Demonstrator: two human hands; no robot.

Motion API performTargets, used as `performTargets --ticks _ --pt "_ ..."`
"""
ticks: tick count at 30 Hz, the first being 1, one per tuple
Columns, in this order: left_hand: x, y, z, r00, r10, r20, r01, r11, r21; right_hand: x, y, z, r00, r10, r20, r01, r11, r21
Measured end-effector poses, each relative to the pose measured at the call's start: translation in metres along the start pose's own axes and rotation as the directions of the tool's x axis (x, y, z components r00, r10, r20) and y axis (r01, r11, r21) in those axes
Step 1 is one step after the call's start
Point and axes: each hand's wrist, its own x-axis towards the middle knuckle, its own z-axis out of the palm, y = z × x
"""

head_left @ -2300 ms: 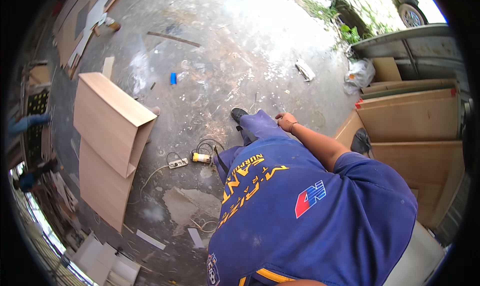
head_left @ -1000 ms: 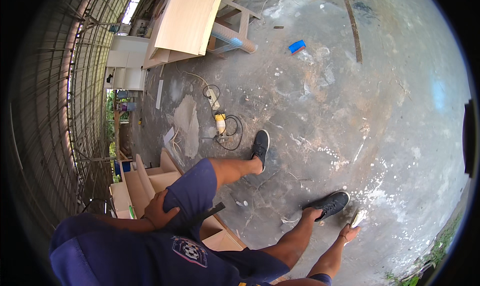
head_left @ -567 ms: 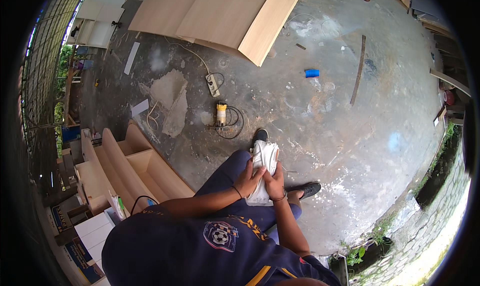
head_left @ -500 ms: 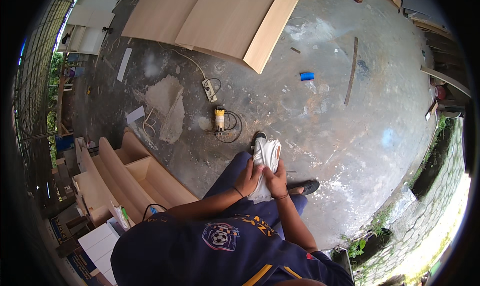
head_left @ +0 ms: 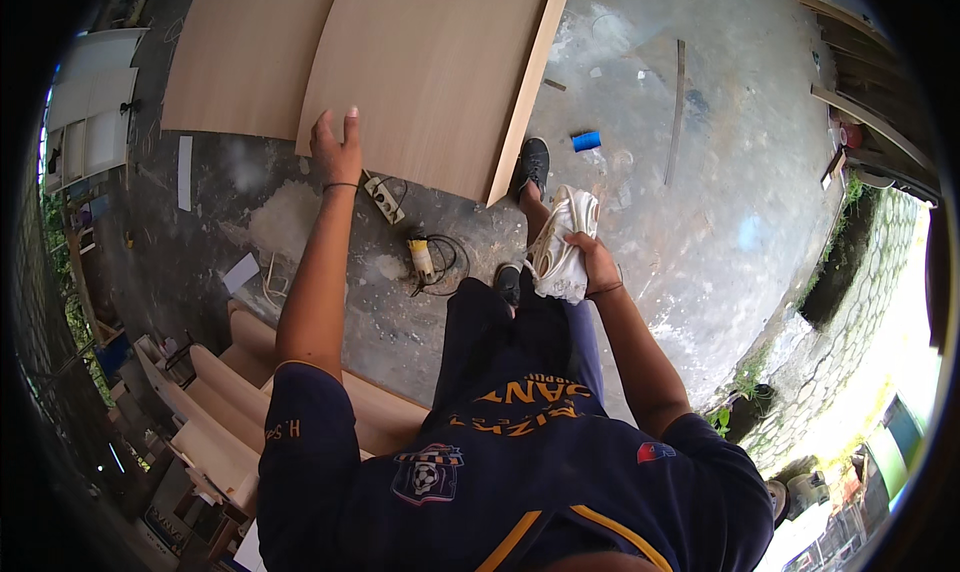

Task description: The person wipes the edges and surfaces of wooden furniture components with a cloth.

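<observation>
From my remote view, the right hand (head_left: 600, 265) alone is now clamped on the white cloth (head_left: 562, 270), above the legs; half a second ago both hands held it. The yellow corded power tool (head_left: 421, 259) still lies on the concrete floor (head_left: 640, 187). Beyond, the left hand (head_left: 338, 157) has reached forward, fingers apart, to the wood-grain panel (head_left: 425, 82); I can't tell whether they touch.

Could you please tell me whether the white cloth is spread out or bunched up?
Bunched up: the white cloth shows overlapping folds gathered in the right hand, not laid flat.
</observation>
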Motion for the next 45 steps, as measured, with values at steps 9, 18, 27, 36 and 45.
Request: performTargets --ticks 9,18,27,36,45 --pt "0.152 -0.013 0.084 0.903 -0.429 -0.028 0.414 0.851 0.324 0.104 -0.014 0.061 0.995 -0.016 -0.102 0.003 0.992 -0.123" --pt "0.155 -0.022 0.079 0.918 -0.395 -0.031 0.383 0.865 0.325 0.124 -0.155 0.118 0.991 0.048 -0.126 -0.080 0.961 -0.266" --pt "0.154 -0.021 0.083 0.926 -0.369 -0.074 0.372 0.870 0.324 0.097 -0.086 0.110 0.969 -0.085 -0.232 -0.014 0.917 -0.398" --pt "0.147 -0.037 0.090 0.981 -0.128 -0.147 0.172 0.922 0.346 0.093 -0.097 0.106 0.970 0.055 -0.239 -0.115 0.963 -0.242" --pt "0.167 0.032 0.106 0.911 0.271 0.312 -0.358 0.893 0.271 0.104 -0.158 0.150 0.972 -0.127 -0.199 0.062 0.950 -0.305"
